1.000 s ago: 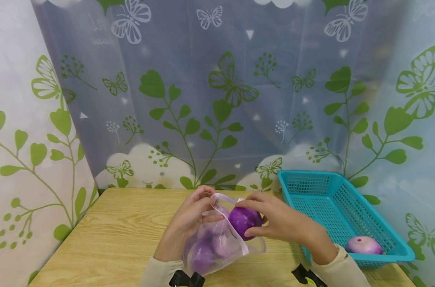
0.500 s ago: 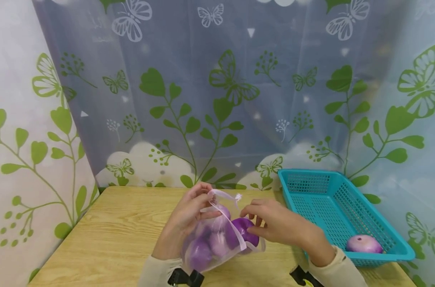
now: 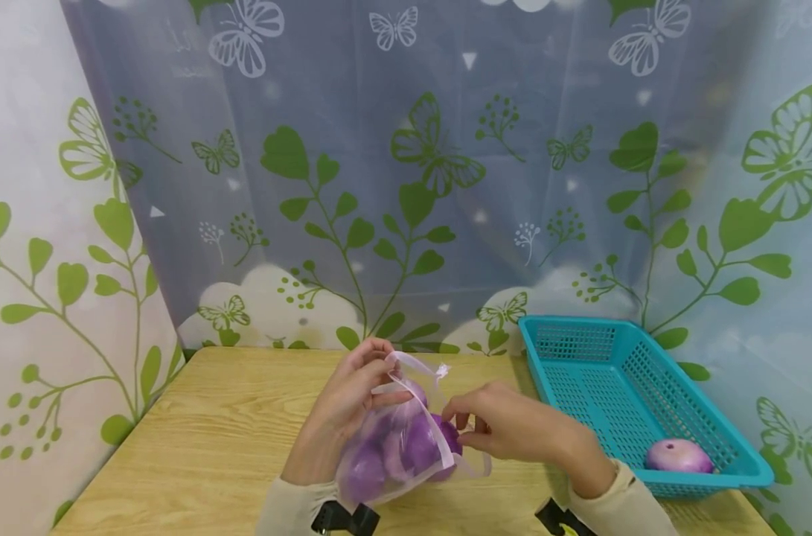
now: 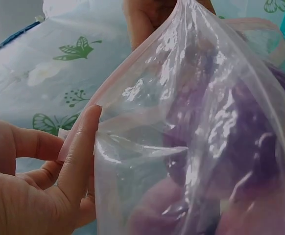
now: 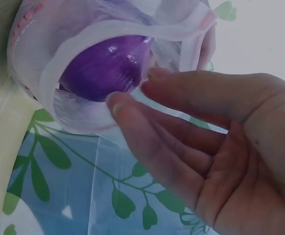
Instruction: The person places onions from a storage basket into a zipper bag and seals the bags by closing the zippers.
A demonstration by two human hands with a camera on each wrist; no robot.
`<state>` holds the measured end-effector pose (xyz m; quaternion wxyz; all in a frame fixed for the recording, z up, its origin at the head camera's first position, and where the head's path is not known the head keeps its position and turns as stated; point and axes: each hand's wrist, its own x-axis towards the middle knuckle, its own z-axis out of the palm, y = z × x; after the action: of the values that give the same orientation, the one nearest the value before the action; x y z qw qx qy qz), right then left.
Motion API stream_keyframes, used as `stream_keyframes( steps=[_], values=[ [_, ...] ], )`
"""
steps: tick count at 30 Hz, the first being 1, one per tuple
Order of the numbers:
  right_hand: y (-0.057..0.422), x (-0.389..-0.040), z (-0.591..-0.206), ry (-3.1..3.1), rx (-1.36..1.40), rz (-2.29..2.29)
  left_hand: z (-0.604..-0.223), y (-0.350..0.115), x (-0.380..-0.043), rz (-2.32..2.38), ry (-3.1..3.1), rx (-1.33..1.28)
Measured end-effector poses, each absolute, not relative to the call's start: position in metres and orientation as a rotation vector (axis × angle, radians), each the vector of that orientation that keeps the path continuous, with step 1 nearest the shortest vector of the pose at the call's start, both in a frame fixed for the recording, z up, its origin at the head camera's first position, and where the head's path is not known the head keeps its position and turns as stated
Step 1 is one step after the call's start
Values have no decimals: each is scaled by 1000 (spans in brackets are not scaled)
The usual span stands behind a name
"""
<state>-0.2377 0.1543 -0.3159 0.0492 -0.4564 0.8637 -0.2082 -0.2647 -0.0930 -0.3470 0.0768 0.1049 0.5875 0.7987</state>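
A clear plastic bag with a pale pink rim [image 3: 443, 447] leans on the table with several purple onions inside. My left hand [image 3: 352, 394] pinches the bag's upper rim between thumb and fingers, as the left wrist view shows with the bag [image 4: 132, 161] stretched from the fingers. At the bag's open mouth lies a dark purple onion [image 5: 101, 71], partly inside the rim. My right hand [image 3: 513, 424] is beside that onion, its fingers loosely bent, fingertips close to its surface; whether they touch it I cannot tell. In the right wrist view, the right hand [image 5: 206, 142] has nothing gripped between thumb and fingers.
A turquoise perforated basket [image 3: 580, 365] stands at the right of the wooden table [image 3: 211, 424]. One pale purple onion [image 3: 679, 455] lies in its near corner. A butterfly-patterned curtain [image 3: 352, 223] hangs behind the table.
My right hand has let go of the dark onion, which it held at the bag's mouth a second ago. The onion has gone down and left into the bag. My left hand keeps hold.
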Motion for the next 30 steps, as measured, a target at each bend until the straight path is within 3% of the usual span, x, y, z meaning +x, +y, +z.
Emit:
stream_keyframes(
  steps=[14,30],
  values=[
    [142,-241,-332,2435,-1621,-715,-347,-95,-263,2388,1755,358],
    [192,-250,-299,2608,-1356,-698,-346,-97,-265,2382,1754,336]
  ],
)
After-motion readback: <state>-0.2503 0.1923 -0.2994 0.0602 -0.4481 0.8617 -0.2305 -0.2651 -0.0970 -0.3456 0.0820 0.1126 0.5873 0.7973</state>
